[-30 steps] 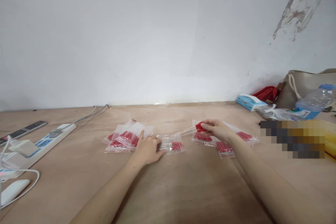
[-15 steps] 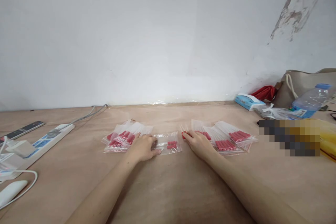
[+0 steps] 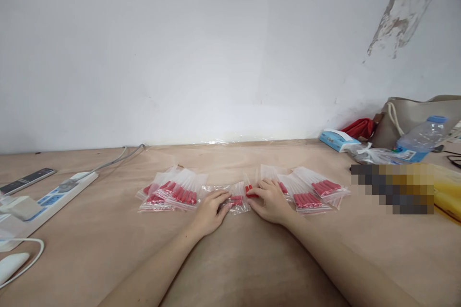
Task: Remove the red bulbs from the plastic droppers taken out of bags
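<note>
Centrally on the worktop [image 3: 223, 261], a clear plastic bag [image 3: 237, 208] lies flat between the two hands, its long axis and the red pieces inside it running left to right. The left hand [image 3: 213, 207] is the nearer one: it overlaps the bag's left part, fingers bent and thumb curving toward them; whether they pinch the plastic, I cannot tell. At the bag's right end sits the right hand [image 3: 268, 199], fingers curled low beside a few loose-looking red pieces [image 3: 248, 189], which point from near to far, across the bag's axis; a firm grip cannot be made out.

Filled bags crowd both sides: a left pile [image 3: 180, 189] just beyond the left hand, and a right group [image 3: 312, 197] partly behind the right. Nothing visible stands between the hands except the bag. Farther out are a power strip [image 3: 85, 181] on the left and, far right, a tissue pack [image 3: 336, 141] and a plastic bottle [image 3: 425, 135].
</note>
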Demonstrator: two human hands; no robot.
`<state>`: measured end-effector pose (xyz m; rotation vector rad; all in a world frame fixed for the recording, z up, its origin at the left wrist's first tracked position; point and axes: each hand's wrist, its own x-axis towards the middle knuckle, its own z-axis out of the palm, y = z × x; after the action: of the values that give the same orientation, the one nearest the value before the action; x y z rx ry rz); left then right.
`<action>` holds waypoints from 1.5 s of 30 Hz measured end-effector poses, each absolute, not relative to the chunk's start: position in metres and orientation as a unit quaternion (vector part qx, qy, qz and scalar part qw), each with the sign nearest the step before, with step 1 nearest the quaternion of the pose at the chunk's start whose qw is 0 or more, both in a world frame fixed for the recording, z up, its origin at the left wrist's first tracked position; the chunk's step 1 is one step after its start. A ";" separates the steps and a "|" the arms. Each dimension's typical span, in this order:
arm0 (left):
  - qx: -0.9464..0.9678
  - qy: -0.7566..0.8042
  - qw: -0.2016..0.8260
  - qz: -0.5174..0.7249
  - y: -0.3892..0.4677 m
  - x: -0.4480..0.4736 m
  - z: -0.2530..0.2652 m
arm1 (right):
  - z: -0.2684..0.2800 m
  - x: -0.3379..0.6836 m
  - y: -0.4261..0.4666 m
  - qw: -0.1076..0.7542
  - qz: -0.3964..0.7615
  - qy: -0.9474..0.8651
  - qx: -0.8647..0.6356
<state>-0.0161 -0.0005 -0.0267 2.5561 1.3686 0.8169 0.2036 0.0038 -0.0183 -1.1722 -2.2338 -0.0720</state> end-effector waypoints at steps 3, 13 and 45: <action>0.845 0.446 0.073 0.286 -0.002 -0.018 -0.025 | -0.018 0.199 0.002 0.289 -0.012 -0.852 -0.436; 0.858 0.427 0.098 0.269 -0.022 -0.024 -0.018 | -0.007 0.183 -0.007 0.197 -0.004 -0.897 -0.396; 0.846 0.458 0.088 0.259 -0.019 -0.030 -0.021 | 0.025 0.239 0.024 0.460 0.442 -0.666 -0.386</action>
<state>-0.0295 -0.0195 -0.0208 2.5182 1.3638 0.7719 0.2394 0.0242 0.0247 -0.9495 -1.6396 1.0878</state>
